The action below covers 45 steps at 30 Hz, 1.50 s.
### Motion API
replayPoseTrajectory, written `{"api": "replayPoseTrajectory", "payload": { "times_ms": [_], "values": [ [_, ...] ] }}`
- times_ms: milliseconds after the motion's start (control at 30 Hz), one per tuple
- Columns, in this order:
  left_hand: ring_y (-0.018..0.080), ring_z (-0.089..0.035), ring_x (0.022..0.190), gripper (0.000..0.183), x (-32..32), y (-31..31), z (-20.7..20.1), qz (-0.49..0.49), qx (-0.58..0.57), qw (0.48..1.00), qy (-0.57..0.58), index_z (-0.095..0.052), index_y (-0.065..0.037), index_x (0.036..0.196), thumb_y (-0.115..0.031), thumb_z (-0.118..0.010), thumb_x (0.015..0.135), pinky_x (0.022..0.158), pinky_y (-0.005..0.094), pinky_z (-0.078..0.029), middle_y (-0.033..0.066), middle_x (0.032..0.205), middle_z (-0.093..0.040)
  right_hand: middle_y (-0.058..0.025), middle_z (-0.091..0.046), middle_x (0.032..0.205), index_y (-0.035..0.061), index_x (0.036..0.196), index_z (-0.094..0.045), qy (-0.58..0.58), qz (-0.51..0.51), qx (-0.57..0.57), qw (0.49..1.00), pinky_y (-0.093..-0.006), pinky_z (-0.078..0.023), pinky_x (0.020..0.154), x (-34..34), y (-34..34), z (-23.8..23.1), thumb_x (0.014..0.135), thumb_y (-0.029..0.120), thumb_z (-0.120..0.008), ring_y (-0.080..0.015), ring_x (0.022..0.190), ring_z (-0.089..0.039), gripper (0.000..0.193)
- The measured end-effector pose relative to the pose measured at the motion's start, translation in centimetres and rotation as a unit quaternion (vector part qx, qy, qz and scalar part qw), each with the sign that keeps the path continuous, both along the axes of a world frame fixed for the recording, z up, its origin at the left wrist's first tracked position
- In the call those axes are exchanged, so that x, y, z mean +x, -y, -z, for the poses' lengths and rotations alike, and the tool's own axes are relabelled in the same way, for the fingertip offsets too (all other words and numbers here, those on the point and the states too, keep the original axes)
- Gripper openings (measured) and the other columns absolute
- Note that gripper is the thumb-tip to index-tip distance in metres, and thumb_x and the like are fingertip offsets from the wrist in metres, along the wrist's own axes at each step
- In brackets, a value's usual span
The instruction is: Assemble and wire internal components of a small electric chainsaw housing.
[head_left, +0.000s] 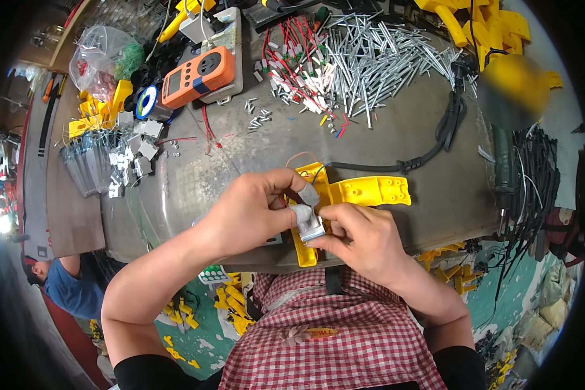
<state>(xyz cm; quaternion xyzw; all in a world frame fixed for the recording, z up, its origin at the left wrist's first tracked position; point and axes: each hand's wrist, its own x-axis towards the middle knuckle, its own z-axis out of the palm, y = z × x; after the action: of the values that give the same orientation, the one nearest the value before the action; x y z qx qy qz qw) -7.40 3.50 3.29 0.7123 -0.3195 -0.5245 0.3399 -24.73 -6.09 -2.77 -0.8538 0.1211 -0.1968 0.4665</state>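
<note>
as i look down remotely, the right hand (363,237) pinched closed on a small silvery block (312,229) over the yellow shell (370,190), the left hand (244,208) at its upper end, grey-wrapped fingertips (309,195) close together, their hold i can't make out, black cable (377,166) beyond

Worn on the head, left of a side-by-side pair, the wide fisheye looks steeply down at the hands (244,211) from close above, taking in the surface (403,127) beyond, the checked garment (325,364) below and floor (205,339) either side
</note>
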Motion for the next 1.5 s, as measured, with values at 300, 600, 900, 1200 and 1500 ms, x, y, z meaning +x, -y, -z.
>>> {"api": "replayPoseTrajectory", "payload": {
  "times_ms": [300, 600, 900, 1200, 1500],
  "values": [
    [0.0006, -0.053, 0.07, 0.016, 0.2, 0.5, -0.5, 0.059, 0.043, 0.997, 0.022, -0.061, -0.001, 0.094, -0.001, -0.065, 0.08, 0.059, 0.0187, -0.044, -0.0038, 0.08, -0.059, -0.008, -0.061, 0.074, 0.0055, 0.093, -0.056, -0.024, -0.023, -0.003, 0.999, -0.0362, -0.048, 0.056, -0.1, 0.5, -0.3, 0.076, 0.017, -0.072, -0.0262, 0.066, -0.062, 0.026],
    [0.0101, -0.057, 0.058, 0.055, -0.7, -4.6, 2.1, 0.046, -0.271, 0.87, 0.41, -0.051, -0.006, 0.113, -0.016, -0.08, 0.068, 0.053, 0.0252, -0.044, 0.0055, 0.08, -0.064, -0.0069, -0.059, 0.077, 0.0051, 0.089, -0.058, -0.027, 0.033, -0.067, 0.997, -0.0344, -0.048, 0.055, 0.1, -0.2, -1.3, 0.074, 0.018, -0.074, -0.0239, 0.065, -0.061, 0.025],
    [0.0188, -0.052, 0.081, 0.089, 0.6, -4.2, 3.6, 0.256, -0.269, 0.812, 0.45, -0.042, -0.009, 0.134, -0.029, -0.08, 0.056, 0.069, 0.0331, -0.038, 0.0025, 0.089, -0.056, -0.0091, -0.057, 0.084, 0.0039, 0.096, -0.055, -0.113, -0.093, 0.043, 0.988, -0.0356, -0.047, 0.067, 0.1, 0.5, -2.9, 0.07, 0.014, -0.076, -0.024, 0.077, -0.059, 0.035],
    [0.0254, -0.053, 0.076, 0.079, 1.0, -4.7, 5.8, 0.176, -0.407, 0.815, 0.373, -0.046, -0.004, 0.128, -0.024, -0.079, 0.059, 0.07, 0.0361, -0.047, 0.0061, 0.081, -0.054, 0.0003, -0.047, 0.074, 0.005, 0.092, -0.051, -0.202, -0.162, 0.195, 0.946, -0.0238, -0.035, 0.056, 1.1, 1.6, -2.7, 0.074, 0.009, -0.074, -0.0083, 0.063, -0.04, 0.029],
    [0.0239, -0.052, 0.073, 0.073, 1.1, -4.8, 6.2, 0.166, -0.424, 0.816, 0.356, -0.048, 0.001, 0.123, -0.022, -0.079, 0.061, 0.066, 0.0339, -0.046, 0.0055, 0.079, -0.054, -0.0091, -0.053, 0.087, 0.0097, 0.098, -0.048, -0.041, 0.152, -0.193, 0.968, -0.042, -0.043, 0.07, 2.0, -3.9, 0.1, 0.064, 0.009, -0.076, -0.0311, 0.078, -0.053, 0.043]
  ]
}}
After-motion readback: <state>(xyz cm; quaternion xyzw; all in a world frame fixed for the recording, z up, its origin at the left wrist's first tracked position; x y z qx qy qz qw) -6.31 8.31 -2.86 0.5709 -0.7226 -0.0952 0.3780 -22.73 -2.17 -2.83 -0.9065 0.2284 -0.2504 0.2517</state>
